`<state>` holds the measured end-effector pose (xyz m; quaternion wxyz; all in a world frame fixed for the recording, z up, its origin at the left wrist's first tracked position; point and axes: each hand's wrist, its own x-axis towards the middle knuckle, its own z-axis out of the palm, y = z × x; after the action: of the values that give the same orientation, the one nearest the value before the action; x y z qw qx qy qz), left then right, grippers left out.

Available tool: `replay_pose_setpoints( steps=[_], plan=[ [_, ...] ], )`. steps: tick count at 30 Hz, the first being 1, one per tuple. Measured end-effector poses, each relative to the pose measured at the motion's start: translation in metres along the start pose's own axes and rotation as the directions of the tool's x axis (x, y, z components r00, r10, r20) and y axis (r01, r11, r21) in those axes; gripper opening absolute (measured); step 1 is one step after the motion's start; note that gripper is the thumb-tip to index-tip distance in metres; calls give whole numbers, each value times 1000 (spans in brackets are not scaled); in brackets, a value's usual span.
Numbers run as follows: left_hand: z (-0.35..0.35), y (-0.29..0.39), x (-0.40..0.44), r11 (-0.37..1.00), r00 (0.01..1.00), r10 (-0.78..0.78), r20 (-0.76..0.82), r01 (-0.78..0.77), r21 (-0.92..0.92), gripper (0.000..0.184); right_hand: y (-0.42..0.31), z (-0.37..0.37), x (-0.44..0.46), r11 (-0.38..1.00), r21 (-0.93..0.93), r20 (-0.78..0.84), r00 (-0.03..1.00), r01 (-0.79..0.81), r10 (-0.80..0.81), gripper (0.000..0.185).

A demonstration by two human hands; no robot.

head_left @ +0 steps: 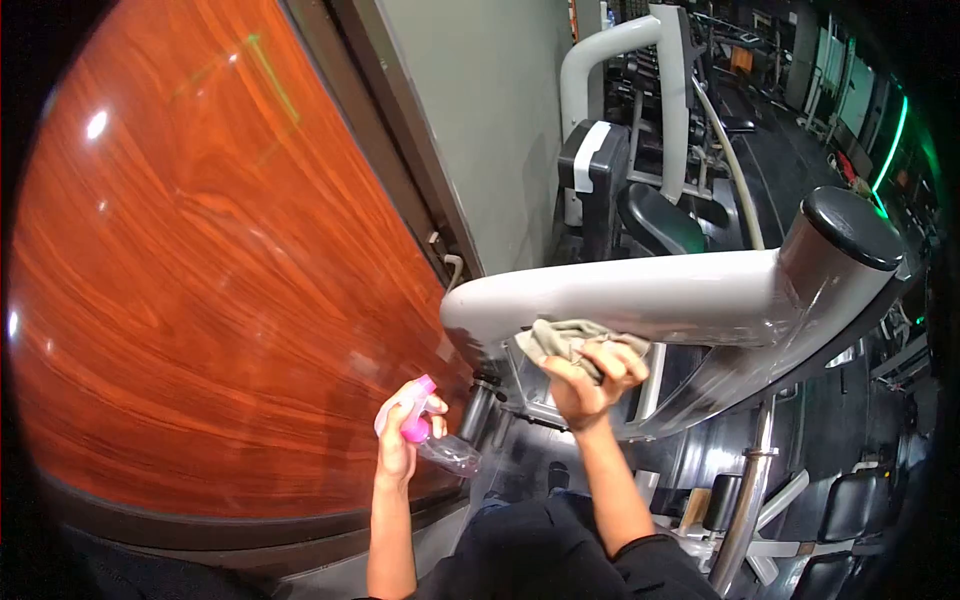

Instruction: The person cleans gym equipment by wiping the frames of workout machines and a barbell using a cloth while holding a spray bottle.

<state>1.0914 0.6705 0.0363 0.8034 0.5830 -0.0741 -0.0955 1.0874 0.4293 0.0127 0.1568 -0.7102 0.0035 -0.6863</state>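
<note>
A clear spray bottle [450,455] with a pink trigger head hangs tilted in my left hand [397,440], whose fingers wrap round its neck. My right hand [592,385] grips a crumpled grey-green cloth [570,338] and holds it against the lower side of a thick light-grey machine tube [620,290]. The tube runs across the view and ends at the right in a post with a round black cap [852,228]. Part of the cloth is hidden by my fingers.
A glossy red-brown wood panel [200,270] fills the left side, beside a grey wall [490,120]. Gym machines with a black padded seat [660,220] stand beyond the tube. A metal bar [750,510] and black pads [855,505] are at the lower right.
</note>
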Motion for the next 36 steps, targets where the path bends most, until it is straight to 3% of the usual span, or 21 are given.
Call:
replay_pose_setpoints(
  steps=[3,7,12,13,15,16,18,19,21,25,26,27,29,31,33,35,36],
  plan=[
    [2,-1,1,1000,1000,-19,14,19,3,42,-11,29,-71,971,76,64,973,-225,221,34],
    [0,-3,0,999,996,-38,79,36,24,43,-43,58,-105,783,254,364,806,-569,468,32],
    [1,-5,1,996,994,-61,92,55,70,43,-40,42,-71,519,460,261,668,-721,697,25],
    [0,-7,0,996,994,-64,93,57,73,43,-34,36,-68,548,446,197,675,-707,711,26],
    [1,-7,-1,996,994,-56,98,49,73,43,-16,28,-86,495,476,144,620,-727,772,47],
    [1,-7,0,996,993,-57,99,50,75,43,-17,25,-65,494,476,142,618,-727,773,47],
    [2,-8,-2,996,992,-63,108,56,68,44,-16,16,-29,494,559,-27,581,-666,814,46],
    [3,-9,-2,996,992,-67,110,59,67,44,-29,24,-36,370,595,22,474,-713,880,50],
    [5,-10,-1,996,992,-68,104,61,68,45,-49,46,-56,297,593,57,408,-748,911,52],
    [13,-9,0,994,988,-82,129,71,84,45,-82,65,-89,121,422,520,349,-899,780,47],
    [17,-7,-1,993,992,-72,101,61,104,45,-86,58,-92,-18,357,619,222,-934,754,42],
    [19,-5,0,991,996,-56,73,47,125,44,-83,63,-115,70,419,581,326,-905,746,42],
    [14,-2,0,992,995,-45,85,34,121,45,-74,43,-108,-43,438,643,280,-898,713,43],
    [12,-3,-2,994,994,-39,101,28,107,45,-58,19,-98,-41,448,639,288,-893,713,42],
    [12,-4,-2,997,997,-43,71,38,74,45,-44,-9,-85,225,471,485,464,-853,741,36],
    [12,-5,0,997,995,-43,90,37,70,44,-30,-36,-67,556,433,218,681,-709,699,30],
    [13,-6,1,996,993,-50,103,43,73,44,-26,-46,-51,635,424,118,735,-646,668,30]
  ],
)
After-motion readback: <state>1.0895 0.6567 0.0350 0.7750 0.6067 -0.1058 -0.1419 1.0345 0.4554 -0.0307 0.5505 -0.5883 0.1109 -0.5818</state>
